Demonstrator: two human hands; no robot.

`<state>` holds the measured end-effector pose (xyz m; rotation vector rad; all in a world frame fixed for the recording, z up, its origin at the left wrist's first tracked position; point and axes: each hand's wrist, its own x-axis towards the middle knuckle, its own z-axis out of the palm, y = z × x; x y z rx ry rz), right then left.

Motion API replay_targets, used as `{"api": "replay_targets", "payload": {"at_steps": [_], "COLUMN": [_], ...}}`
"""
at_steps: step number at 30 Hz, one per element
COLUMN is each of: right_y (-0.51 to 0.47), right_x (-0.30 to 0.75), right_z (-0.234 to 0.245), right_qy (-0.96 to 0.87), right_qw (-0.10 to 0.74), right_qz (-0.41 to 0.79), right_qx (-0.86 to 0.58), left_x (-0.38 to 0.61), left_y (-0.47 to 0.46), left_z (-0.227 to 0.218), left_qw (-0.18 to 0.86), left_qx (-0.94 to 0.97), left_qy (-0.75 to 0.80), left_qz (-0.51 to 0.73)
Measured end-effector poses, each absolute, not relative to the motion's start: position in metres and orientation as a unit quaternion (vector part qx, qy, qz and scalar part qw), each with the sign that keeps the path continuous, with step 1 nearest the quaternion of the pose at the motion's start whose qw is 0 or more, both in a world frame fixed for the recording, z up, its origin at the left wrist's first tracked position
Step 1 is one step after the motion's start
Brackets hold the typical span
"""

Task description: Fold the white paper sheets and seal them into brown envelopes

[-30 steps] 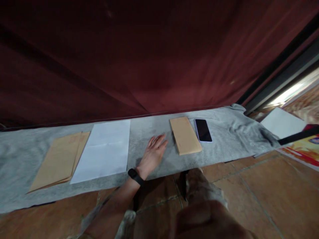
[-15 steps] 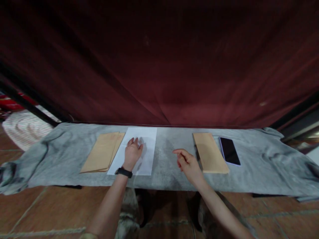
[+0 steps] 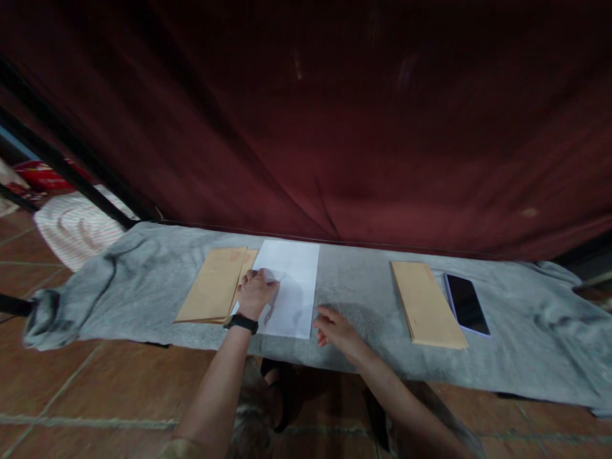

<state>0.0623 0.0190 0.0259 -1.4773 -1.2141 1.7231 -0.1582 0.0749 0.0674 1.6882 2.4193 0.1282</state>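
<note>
My left hand [image 3: 256, 293], with a dark watch at the wrist, is over the left part of a white sheet of paper [image 3: 291, 274]. Its thumb points out to the right and its fingers are apart, with nothing gripped. Left of the sheet lies a stack of brown envelopes [image 3: 210, 287], close to those fingers. My right hand [image 3: 335, 328] hovers by the sheet's lower right edge, fingers loosely bent and apart, holding nothing. Whether it touches the sheet is hard to tell.
Farther right lie more brown envelopes [image 3: 428, 306] and a phone [image 3: 467, 305] in a pale purple case. A grey cloth [image 3: 354, 274] covers the narrow bench. Behind it hangs a dark red curtain [image 3: 335, 159]; striped fabric [image 3: 79, 223] is at the left.
My right hand has moved left, from near the right-hand envelopes to the sheet's edge. My left hand has shifted toward the sheet's left edge. The camera view has turned slightly.
</note>
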Motion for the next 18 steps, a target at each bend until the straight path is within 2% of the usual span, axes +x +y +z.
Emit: {"api": "replay_targets", "payload": {"at_steps": [3, 8, 14, 18], "right_y": [0.02, 0.016, 0.004, -0.003], "right_x": [0.053, 0.047, 0.044, 0.042], "right_z": [0.022, 0.017, 0.019, 0.027], "right_qy": [-0.5, -0.54, -0.679, -0.715], "right_qw": [0.253, 0.257, 0.239, 0.209], "right_qz": [0.621, 0.584, 0.399, 0.356], "right_qx": [-0.548, -0.549, -0.568, -0.564], "left_x": [-0.157, -0.156, -0.157, -0.156], "left_y": [0.076, 0.077, 0.079, 0.08], "left_z": [0.067, 0.065, 0.065, 0.065], "left_qw": [0.079, 0.072, 0.073, 0.066], "left_qx": [0.567, 0.568, 0.57, 0.575], "left_qy": [0.819, 0.819, 0.818, 0.815], "left_qz": [0.036, 0.029, 0.024, 0.013]}}
